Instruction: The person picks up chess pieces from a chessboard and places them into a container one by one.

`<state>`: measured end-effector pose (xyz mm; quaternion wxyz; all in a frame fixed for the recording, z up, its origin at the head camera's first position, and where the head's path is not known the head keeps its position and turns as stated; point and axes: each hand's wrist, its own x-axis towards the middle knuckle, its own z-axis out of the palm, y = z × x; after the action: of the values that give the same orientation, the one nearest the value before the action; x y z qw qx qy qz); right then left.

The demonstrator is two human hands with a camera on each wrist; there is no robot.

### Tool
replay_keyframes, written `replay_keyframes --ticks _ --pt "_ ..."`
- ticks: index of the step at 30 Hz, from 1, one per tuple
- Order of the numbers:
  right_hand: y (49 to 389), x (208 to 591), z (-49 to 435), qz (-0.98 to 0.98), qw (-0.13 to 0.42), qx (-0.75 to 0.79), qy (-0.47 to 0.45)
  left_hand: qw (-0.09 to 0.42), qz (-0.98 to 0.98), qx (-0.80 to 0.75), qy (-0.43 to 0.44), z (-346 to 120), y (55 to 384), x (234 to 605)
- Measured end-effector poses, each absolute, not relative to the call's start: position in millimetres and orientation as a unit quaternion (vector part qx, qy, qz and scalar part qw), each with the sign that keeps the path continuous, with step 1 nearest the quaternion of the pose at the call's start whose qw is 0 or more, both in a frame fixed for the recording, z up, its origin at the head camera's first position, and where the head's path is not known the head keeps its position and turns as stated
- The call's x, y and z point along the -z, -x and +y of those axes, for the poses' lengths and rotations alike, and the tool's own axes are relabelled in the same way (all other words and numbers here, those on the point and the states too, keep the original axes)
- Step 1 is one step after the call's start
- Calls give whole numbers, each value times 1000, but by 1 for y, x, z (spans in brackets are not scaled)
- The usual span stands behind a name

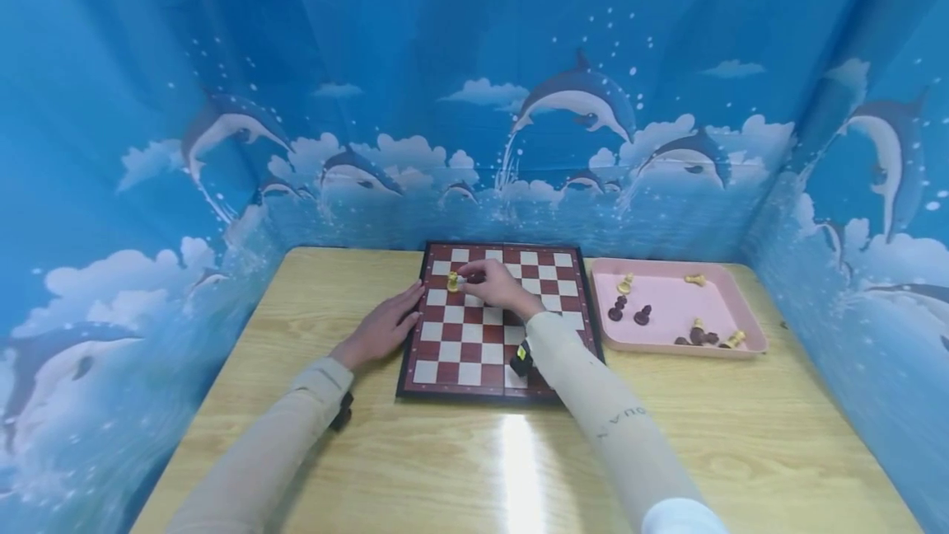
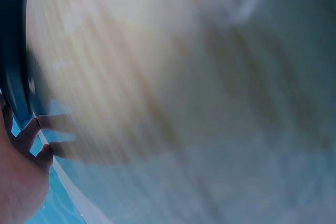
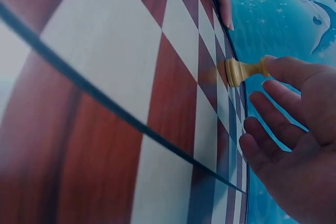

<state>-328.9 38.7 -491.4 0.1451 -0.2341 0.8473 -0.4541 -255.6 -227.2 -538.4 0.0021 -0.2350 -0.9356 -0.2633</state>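
Note:
A yellow chess piece [image 1: 453,281] stands on the far left part of the red-and-white chessboard [image 1: 451,332]. My right hand [image 1: 495,285] reaches over the board and pinches the top of that piece. In the right wrist view the thumb of the right hand [image 3: 304,124] covers the piece's tip, and the base of the yellow piece [image 3: 237,73] is at the board surface. Fingers extended, my left hand [image 1: 380,328] rests against the board's left edge. The left wrist view shows part of the left hand [image 2: 23,169] beside the dark board rim.
To the right of the board lies a pink tray [image 1: 645,344] with several yellow and dark chess pieces in and around its middle. Both stand on a wooden table [image 1: 356,452]. A blue dolphin-print curtain [image 1: 415,64] hangs at the back and sides.

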Motion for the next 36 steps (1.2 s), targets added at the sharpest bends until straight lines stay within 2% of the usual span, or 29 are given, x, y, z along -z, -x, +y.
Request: replay_keyframes --ticks 6,17,36 --pt "329 493 35 848 139 453 238 8 -933 271 237 -226 254 536" --pt "328 497 27 849 120 456 239 -15 -936 269 228 -225 254 539" --pt "327 498 21 868 98 438 211 8 -932 272 238 -225 253 536"
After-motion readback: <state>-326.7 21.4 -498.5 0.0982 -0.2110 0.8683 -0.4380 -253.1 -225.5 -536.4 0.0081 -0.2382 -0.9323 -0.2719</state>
